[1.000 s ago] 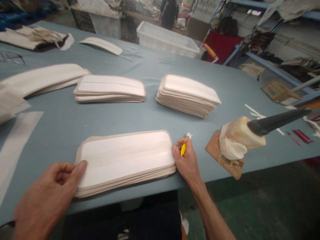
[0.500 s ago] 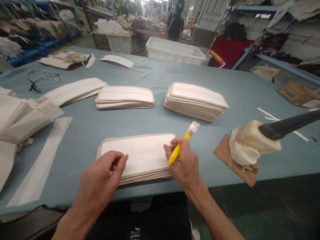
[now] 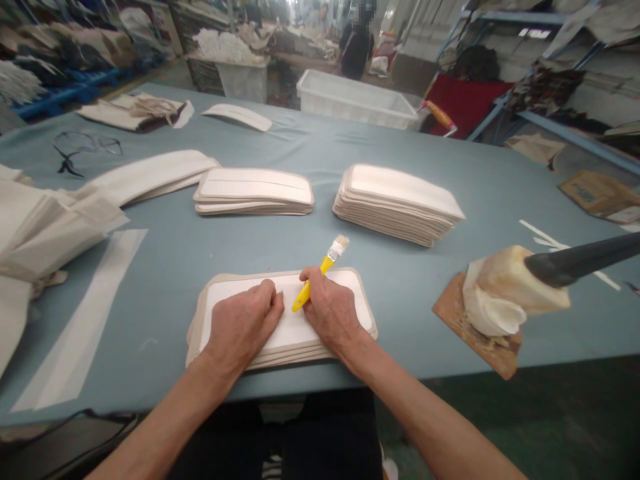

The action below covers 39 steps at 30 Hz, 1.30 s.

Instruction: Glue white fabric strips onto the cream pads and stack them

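A stack of pale rounded panels [image 3: 225,288] lies at the table's near edge, with a white sheet on its top piece. My left hand [image 3: 245,323] rests on the left half of that sheet, fingers curled and fingertips pressed together; whether anything is between them is hidden. Close to its right, my right hand [image 3: 333,310] is closed around a yellow-handled brush [image 3: 327,261] and also rests on the sheet. The brush's whitish bristles point up and away, above the stack's far edge.
Farther back are a short stack [image 3: 255,190] and a taller stack [image 3: 395,203] of similar panels. A container with white paste [image 3: 500,293] and a black handle stands at right on a brown board [image 3: 450,303]. Cloth pieces [image 3: 55,227] lie at left. A person [image 3: 356,50] is in the background.
My right hand has moved left with the brush, toward the middle of the panel. My left hand has moved slightly right and its fingers are more curled.
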Each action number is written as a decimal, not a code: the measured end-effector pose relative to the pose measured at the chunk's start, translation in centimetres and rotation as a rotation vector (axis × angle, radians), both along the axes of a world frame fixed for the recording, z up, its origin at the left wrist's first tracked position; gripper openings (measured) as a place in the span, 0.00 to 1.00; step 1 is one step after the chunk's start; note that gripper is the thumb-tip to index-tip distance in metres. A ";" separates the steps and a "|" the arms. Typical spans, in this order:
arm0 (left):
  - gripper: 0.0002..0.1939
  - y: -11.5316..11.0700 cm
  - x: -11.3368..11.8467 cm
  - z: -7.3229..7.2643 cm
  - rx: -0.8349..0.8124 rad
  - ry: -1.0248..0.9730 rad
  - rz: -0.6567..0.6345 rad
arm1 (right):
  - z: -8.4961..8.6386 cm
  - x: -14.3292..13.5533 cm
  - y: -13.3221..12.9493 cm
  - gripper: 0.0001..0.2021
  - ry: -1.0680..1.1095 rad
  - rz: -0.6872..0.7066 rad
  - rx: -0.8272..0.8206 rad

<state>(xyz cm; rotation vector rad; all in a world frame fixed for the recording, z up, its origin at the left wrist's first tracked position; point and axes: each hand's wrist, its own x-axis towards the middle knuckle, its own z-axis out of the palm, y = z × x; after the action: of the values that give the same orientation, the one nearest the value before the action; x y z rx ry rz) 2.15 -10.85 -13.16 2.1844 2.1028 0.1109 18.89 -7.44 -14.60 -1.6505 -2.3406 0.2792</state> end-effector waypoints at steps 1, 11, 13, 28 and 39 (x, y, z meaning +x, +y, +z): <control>0.17 0.1 -0.2 0.1 -0.012 0.020 -0.007 | 0.0 0.1 0.1 0.18 -0.008 0.010 -0.002; 0.21 -0.1 -2.5 0.4 -0.045 0.109 -0.003 | -0.6 2.6 1.1 0.18 -0.036 -0.023 0.036; 0.21 -0.2 -2.9 0.4 -0.035 0.090 0.006 | -0.9 3.2 1.2 0.19 -0.034 -0.043 0.052; 0.21 -1.3 -8.0 0.5 0.129 -0.249 0.298 | -1.3 8.3 1.4 0.14 0.029 -0.202 0.193; 0.28 -8.4 -8.2 0.0 0.102 -0.479 0.477 | -0.8 11.4 -4.8 0.16 0.134 -0.508 0.206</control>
<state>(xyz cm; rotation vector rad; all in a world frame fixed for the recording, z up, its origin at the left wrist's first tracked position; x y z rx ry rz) -6.01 -19.26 -13.12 1.4483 2.2913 0.7117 30.33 -12.20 -15.36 -1.9711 -1.7136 0.0401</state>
